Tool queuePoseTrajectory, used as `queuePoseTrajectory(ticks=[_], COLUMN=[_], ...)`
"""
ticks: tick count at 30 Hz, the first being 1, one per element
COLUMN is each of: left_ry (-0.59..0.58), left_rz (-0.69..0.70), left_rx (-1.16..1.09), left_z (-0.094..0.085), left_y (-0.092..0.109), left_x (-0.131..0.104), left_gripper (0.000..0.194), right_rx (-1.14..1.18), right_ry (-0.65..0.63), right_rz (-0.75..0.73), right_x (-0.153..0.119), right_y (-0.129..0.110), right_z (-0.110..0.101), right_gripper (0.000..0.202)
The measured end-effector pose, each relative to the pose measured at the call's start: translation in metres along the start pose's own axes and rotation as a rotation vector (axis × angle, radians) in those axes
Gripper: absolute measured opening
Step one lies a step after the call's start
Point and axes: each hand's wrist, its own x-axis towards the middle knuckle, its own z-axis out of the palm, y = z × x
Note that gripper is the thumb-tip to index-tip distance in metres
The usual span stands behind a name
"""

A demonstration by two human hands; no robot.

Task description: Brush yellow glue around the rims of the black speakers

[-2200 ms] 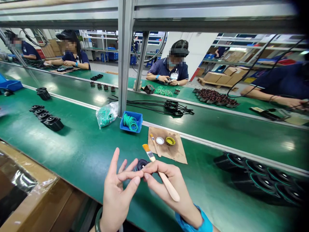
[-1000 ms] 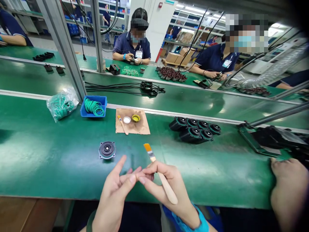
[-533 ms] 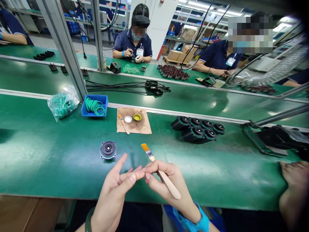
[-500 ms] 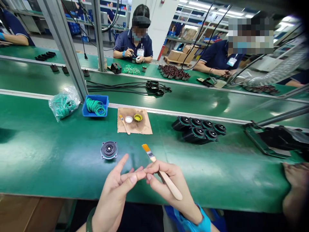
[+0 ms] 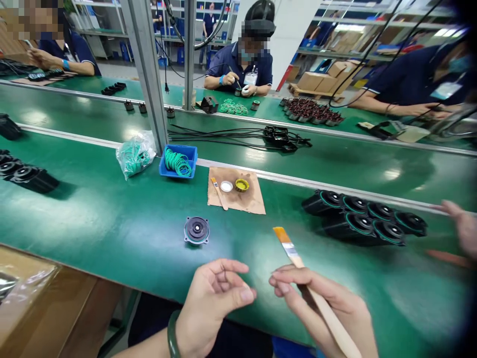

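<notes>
In my right hand (image 5: 320, 303) is a flat paintbrush (image 5: 294, 256) with a wooden handle and orange bristles, pointing up and to the left. My left hand (image 5: 219, 293) is empty, its fingers loosely curled and apart, a little left of the right hand. Beyond the left hand, a round black part (image 5: 197, 229) with corner lugs and a green ring lies on the green table. Farther back is a piece of cardboard (image 5: 238, 204) bearing a second brush (image 5: 219, 193), a white lid (image 5: 226, 186) and a yellow pot (image 5: 242, 185).
A blue bin (image 5: 178, 174) of green rings stands beside a plastic bag (image 5: 136, 154) of rings. Black housings (image 5: 365, 219) are grouped at right, more (image 5: 28, 174) at left. Another person's hand (image 5: 464, 226) reaches in at the right edge. A metal post (image 5: 145, 74) rises behind.
My hands, touching before, have moved apart. The view has turned left, so things on the table appear farther right. The other person's hand at right now reaches near the housings.
</notes>
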Motion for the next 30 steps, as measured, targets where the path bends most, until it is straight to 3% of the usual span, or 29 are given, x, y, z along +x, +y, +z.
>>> queuePoseTrajectory(ticks=[2,4,11,13,16,23,30], left_ry=[0.000,-0.042,-0.144,-0.143,-0.149,0.070,0.046], left_rz=[-0.001,-0.013,0.018,0.089,0.082,-0.021,-0.021], left_rx=[0.047,0.089,0.120,0.204,0.218,-0.122,-0.146], left_z=[-0.002,-0.003,-0.008,-0.009,-0.007,-0.001,0.001], left_y=[0.000,0.000,0.004,0.008,0.016,0.018,0.017], left_x=[0.000,0.000,-0.003,-0.004,-0.005,0.003,0.005], left_gripper=[0.040,0.047,0.071,0.064,0.032,0.046,0.059], right_rx=[-0.031,-0.037,-0.037,-0.045,-0.034,0.091,0.098], right_ry=[0.069,0.093,0.048,0.037,0.031,-0.052,-0.033], right_rz=[-0.006,-0.035,-0.096,-0.094,-0.089,-0.112,-0.098], right_x=[-0.001,-0.002,0.001,0.001,0.002,0.006,0.013], right_y=[0.002,0.004,0.004,0.005,0.002,-0.008,-0.009], right_z=[-0.005,-0.008,0.000,0.004,0.008,0.020,0.033], right_gripper=[0.006,0.007,0.015,0.015,0.014,0.024,0.020])
